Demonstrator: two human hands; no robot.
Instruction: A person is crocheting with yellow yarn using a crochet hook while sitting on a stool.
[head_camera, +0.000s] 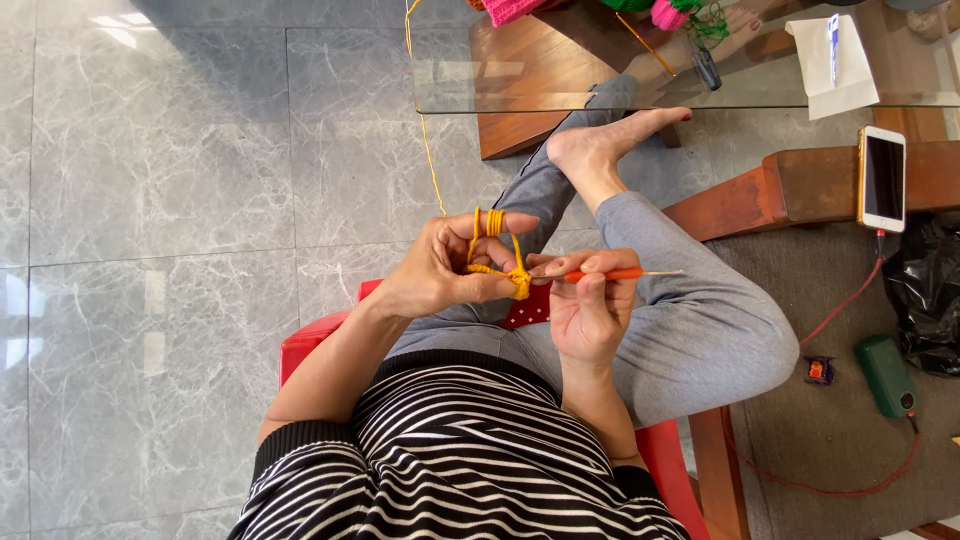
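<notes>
Right hand, just right of frame centre, is clenched on an orange crochet hook, thumb and fingers pinching the orange handle; the thin pale shaft sticks out past the fingers toward the right, while the working end points left into the yarn. Left hand, just left of centre, pinches a small yellow crochet piece between thumb and fingers. The piece lies between the two hands, touching both the left fingertips and the hook end. It is a short, knobbly strip of mustard-yellow stitches with a thicker knot at its right end.

Yarn of the same yellow is wound in several loops around the raised left forefinger, just above the piece. From there a single strand runs up the frame to the top edge, over the grey marble floor.

Nearest, at the bottom, is a black-and-white striped top. The person sits on a red chair, in grey trousers, one leg crossed so that a bare foot lies above the hands.

Farther off, in the upper right, stands a glass table on a wooden base. On it lie pink and green yarn and a folded white paper. At right, a white phone rests on a wooden ledge, a red cable running down from it toward a green charger on the carpet.
</notes>
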